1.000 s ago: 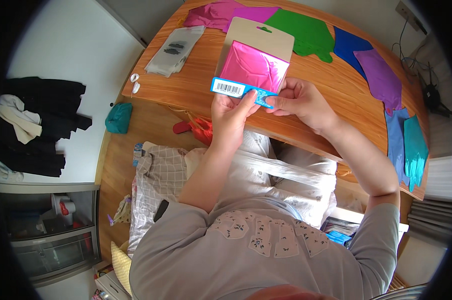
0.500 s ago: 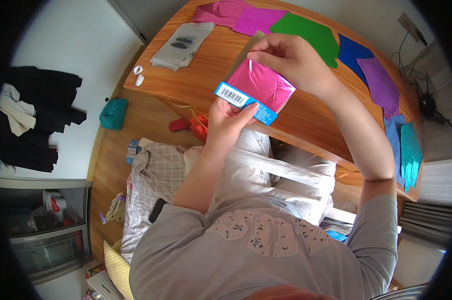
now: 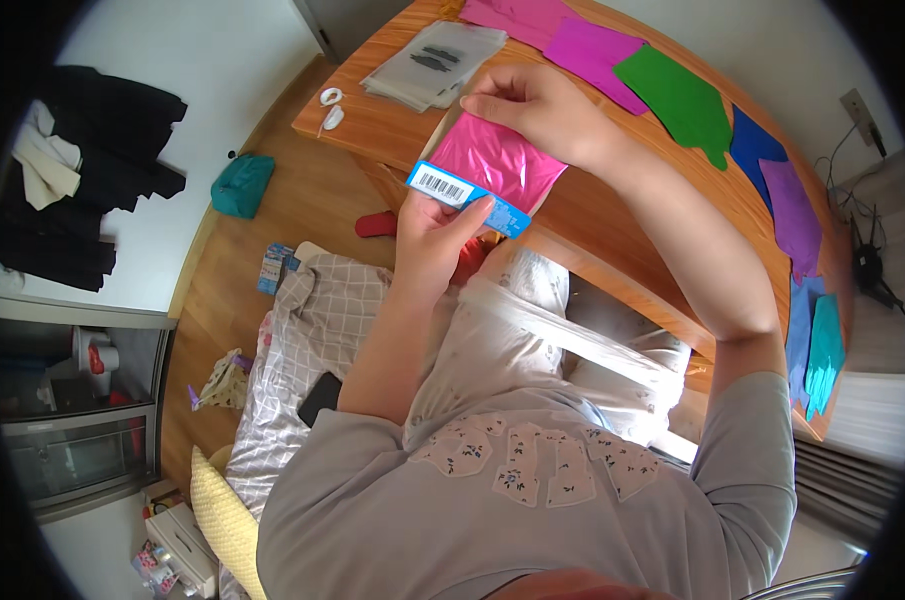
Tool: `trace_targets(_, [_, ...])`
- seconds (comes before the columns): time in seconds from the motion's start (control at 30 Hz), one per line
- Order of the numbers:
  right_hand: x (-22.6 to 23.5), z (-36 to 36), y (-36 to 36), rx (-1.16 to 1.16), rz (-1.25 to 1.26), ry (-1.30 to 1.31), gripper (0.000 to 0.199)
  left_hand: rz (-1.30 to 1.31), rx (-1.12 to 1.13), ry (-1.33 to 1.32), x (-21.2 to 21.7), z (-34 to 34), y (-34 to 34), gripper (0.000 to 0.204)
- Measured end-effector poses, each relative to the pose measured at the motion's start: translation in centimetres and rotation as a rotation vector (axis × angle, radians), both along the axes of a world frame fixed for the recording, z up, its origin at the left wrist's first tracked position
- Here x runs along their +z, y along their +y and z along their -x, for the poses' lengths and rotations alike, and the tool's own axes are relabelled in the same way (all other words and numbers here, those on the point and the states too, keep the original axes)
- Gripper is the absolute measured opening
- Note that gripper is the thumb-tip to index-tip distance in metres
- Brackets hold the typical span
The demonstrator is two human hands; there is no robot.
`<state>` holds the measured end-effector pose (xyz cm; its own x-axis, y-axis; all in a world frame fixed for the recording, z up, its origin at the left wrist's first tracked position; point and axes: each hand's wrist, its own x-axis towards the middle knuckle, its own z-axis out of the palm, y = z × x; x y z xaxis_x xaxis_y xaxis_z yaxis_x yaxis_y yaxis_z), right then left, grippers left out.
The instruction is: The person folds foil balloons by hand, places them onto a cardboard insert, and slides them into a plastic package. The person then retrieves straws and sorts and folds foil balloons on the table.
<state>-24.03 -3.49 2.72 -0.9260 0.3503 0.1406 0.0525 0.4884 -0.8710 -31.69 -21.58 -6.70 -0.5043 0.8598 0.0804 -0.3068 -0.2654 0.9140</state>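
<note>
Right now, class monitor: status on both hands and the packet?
Left hand grips pink foil packet by its blue strip. Right hand pinches its top edge. Nothing blocking.

1 foil pack (image 3: pixel 492 168), roughly 7 coloured sheets (image 3: pixel 680 98)

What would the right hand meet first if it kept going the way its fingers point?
Probably the stack of clear plastic sleeves on the table, just beyond the right hand; depth is uncertain.

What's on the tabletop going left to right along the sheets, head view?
Clear plastic sleeves → magenta sheet → green sheet → dark blue sheet → purple sheet → teal sheet.
</note>
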Motion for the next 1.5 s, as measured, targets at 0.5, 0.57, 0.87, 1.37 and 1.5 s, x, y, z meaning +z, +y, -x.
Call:
trace_targets(0.5, [-8.3, 13.7, 6.8, -0.154, -0.668, -0.003, 0.03, -0.027, 0.503, 0.211, -2.7, 7.7, -10.5, 0.084])
trace_targets(0.57, [-8.4, 13.6, 6.6, -0.195, -0.56, -0.044, 0.029, -0.008, 0.503, 0.208, -3.1, 8.2, -10.8, 0.077])
trace_targets(0.87, [-6.2, 12.2, 5.4, -0.263, -0.518, -0.068, 0.022, 0.016, 0.398, 0.163, -1.2, 9.0, -9.5, 0.048])
trace_targets(1.37, [-0.6, -3.6, 0.2, -0.216, -1.119, 0.245, 0.02, 0.155, -0.052, 0.347, 4.5, 9.4, -6.8, 0.051])
trace_targets(1.5, [-1.6, -10.8, -1.2, -0.217, -1.174, 0.155, 0.023, 0.188, -0.224, 0.325, 4.7, 7.1, -5.1, 0.05])
